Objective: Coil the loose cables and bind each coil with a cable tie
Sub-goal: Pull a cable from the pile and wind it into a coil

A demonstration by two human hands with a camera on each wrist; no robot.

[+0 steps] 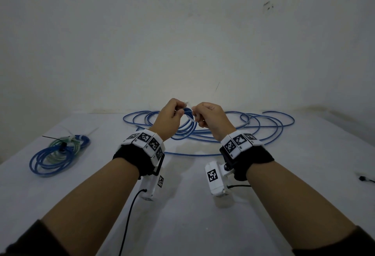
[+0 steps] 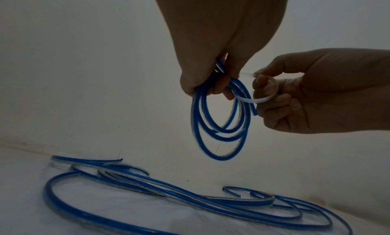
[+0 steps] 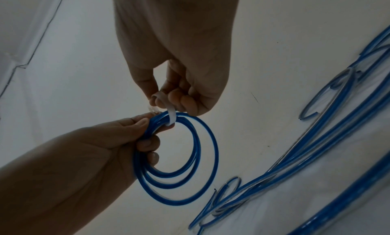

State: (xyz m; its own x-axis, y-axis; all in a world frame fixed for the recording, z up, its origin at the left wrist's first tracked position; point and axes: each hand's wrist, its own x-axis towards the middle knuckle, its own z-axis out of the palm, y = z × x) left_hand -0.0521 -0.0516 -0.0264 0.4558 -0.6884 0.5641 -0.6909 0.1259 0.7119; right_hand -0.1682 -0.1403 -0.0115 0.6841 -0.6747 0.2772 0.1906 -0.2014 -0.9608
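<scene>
Blue coil [image 3: 179,157] midair, pinched above table [image 1: 182,225]

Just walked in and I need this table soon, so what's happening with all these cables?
A person is bundling cables. Their left hand grips a small coil of blue cable held up off the table, while the right hand loops a white cable tie around it; the tie does not look cinched yet. More loose blue cable lies spread on the table behind the hands. Two tied coils, blue and greenish, lie at the left.
</scene>
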